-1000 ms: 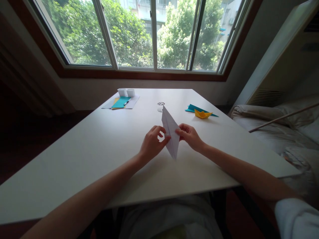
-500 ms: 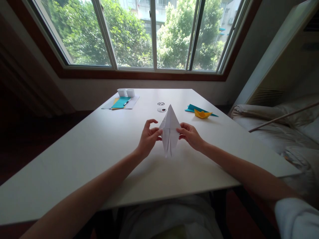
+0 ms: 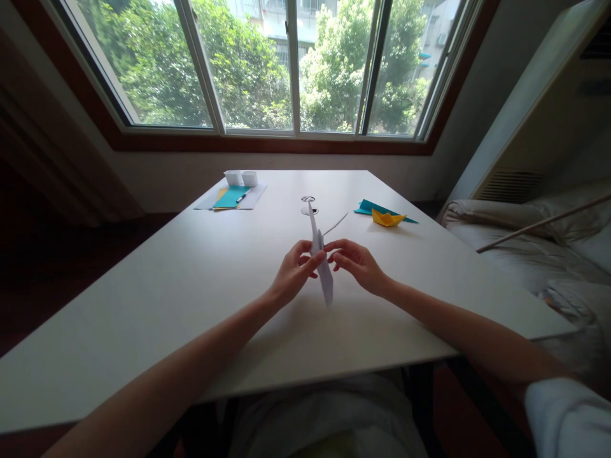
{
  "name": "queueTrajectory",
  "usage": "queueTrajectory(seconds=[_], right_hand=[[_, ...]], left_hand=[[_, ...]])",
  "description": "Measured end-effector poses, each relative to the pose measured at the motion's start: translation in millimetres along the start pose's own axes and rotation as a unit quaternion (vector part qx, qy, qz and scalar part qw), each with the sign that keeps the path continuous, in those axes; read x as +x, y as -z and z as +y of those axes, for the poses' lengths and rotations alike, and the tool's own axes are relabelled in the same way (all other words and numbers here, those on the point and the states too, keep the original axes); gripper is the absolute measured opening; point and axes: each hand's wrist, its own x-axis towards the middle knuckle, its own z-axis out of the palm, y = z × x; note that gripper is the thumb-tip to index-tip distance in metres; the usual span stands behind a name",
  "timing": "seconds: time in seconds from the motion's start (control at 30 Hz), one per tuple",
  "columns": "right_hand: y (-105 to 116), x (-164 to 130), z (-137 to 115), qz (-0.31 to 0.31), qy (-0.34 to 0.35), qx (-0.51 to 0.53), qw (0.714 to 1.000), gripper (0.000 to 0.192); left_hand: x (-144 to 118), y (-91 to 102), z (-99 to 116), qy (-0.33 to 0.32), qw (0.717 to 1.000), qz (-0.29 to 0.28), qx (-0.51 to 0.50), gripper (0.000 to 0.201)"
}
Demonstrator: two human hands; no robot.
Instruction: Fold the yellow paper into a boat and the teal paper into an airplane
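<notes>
Nearest me, my left hand (image 3: 292, 275) and right hand (image 3: 357, 262) pinch, fingers closed, the folded white paper dart (image 3: 323, 270) edge-on between them above the white table (image 3: 191, 299), its long axis pointing away toward the yellow paper boat (image 3: 388, 219).

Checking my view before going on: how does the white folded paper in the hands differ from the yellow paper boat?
The white folded paper is held above the table, edge-on, between left hand and right hand; the yellow paper boat sits untouched on a teal sheet. White is long and narrow; yellow is squat. Both are folded paper.
</notes>
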Motion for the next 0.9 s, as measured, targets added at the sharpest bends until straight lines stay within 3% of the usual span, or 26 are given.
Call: queueTrajectory(seconds=[0.23, 0.47, 0.67, 0.9], right_hand=[[-2, -4, -5, 0.009, 0.040, -0.139, 0.989, 0.020], [3, -1, 2, 0.059, 0.025, -0.169, 0.984, 0.022], [9, 3, 17, 0.103, -0.016, -0.132, 0.986, 0.025], [7, 2, 14, 0.052, -0.076, 0.020, 0.996, 0.035]], left_hand=[[3, -1.9, -3, 0.033, 0.997, 0.052, -0.036, 0.034], [11, 5.9, -15, -0.025, 0.992, 0.126, -0.018, 0.023], [8, 3.0, -10, 0.026, 0.990, 0.046, -0.129, 0.025], [6, 2.2, -7, 0.078, 0.976, 0.000, -0.204, 0.027]])
